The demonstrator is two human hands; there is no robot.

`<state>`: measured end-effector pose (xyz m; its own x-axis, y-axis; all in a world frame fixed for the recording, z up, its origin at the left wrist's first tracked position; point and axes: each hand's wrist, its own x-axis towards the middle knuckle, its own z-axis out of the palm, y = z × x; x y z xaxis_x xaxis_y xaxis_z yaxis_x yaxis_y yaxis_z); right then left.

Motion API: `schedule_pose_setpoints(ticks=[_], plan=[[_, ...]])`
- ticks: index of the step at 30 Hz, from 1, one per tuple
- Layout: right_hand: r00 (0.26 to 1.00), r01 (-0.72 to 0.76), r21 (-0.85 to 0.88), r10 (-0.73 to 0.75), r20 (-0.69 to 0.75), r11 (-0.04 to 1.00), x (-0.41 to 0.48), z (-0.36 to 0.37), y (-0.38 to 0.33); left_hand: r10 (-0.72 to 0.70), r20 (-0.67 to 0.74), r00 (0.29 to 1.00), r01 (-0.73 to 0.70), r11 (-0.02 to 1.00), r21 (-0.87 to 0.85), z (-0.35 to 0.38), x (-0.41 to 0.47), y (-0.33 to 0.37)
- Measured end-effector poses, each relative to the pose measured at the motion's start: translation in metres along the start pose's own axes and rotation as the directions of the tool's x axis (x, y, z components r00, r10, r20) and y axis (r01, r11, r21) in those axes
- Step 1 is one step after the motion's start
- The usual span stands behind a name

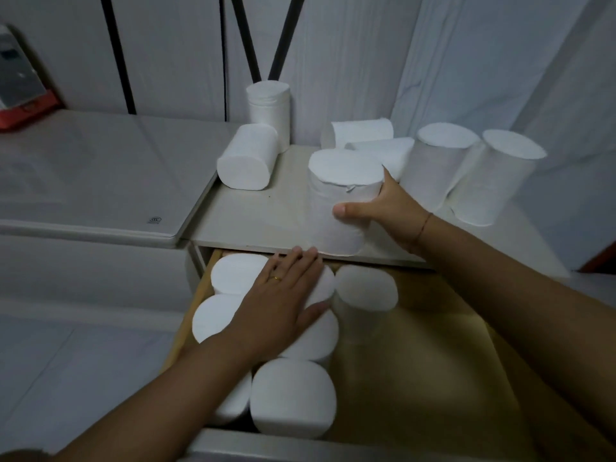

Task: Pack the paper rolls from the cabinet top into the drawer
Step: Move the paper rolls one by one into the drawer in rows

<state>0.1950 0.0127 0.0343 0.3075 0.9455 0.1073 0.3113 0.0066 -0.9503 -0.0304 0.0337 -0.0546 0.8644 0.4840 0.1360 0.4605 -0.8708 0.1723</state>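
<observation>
Drawer (pixel 433 345): pulled open under the cabinet top (pixel 253 221); pale wood inside, with the floor showing in its 3 o'clock half.
Packed rolls (pixel 291 395): white paper rolls stand on end in the drawer's 9 o'clock half, pressed against one another. One more (pixel 365 288) stands at 2 o'clock of the group, near the drawer's middle.
Left hand (pixel 276 308): lies palm down on the tops of the packed rolls. The fingers are straight and close together and grasp nothing. A ring shows on one finger.
Held roll (pixel 340 198): upright on the cabinet top, its base at the front edge just above the drawer.
Right hand (pixel 376 201): clamped on the held roll from its 3 o'clock side, thumb across the near face and fingers round the far side.
Lying roll (pixel 248 161): on its side at 10 o'clock of the held roll, at the cabinet top's left edge.
Upright pair (pixel 436 161): two rolls on end at 2 o'clock of the held roll, touching each other.
Lying pair (pixel 361 131): two rolls on their sides at 12 o'clock, behind the held roll.
Wrapped roll (pixel 268 108): on end at 11 o'clock, against the back wall.
Counter (pixel 100 168): a white surface at 9 o'clock, adjoining the cabinet top.
Red-based object (pixel 20 95): at the counter's far left; what it is cannot be told.
Curtain (pixel 500 61): white cloth hanging at 1 o'clock.
</observation>
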Motion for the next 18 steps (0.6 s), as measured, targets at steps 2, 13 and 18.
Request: schedule_pose_setpoints(ticks=[2,13,18], plan=[[1.0,-0.004,-0.036,0.004,-0.009,0.999,-0.023,-0.007,-0.003,0.033,0.014,0.999,-0.033,0.999,0.002,0.001,-0.005,0.007],[0.996,-0.036,-0.121,0.046,0.079,0.992,-0.144,-0.034,-0.003,0.088,0.15,0.985,-0.088,0.996,-0.007,0.013,-0.019,0.024],[0.986,0.0,-0.242,0.04,0.161,0.97,-0.163,-0.026,0.025,0.08,0.164,0.983,-0.081,0.997,0.003,0.012,-0.019,0.027]])
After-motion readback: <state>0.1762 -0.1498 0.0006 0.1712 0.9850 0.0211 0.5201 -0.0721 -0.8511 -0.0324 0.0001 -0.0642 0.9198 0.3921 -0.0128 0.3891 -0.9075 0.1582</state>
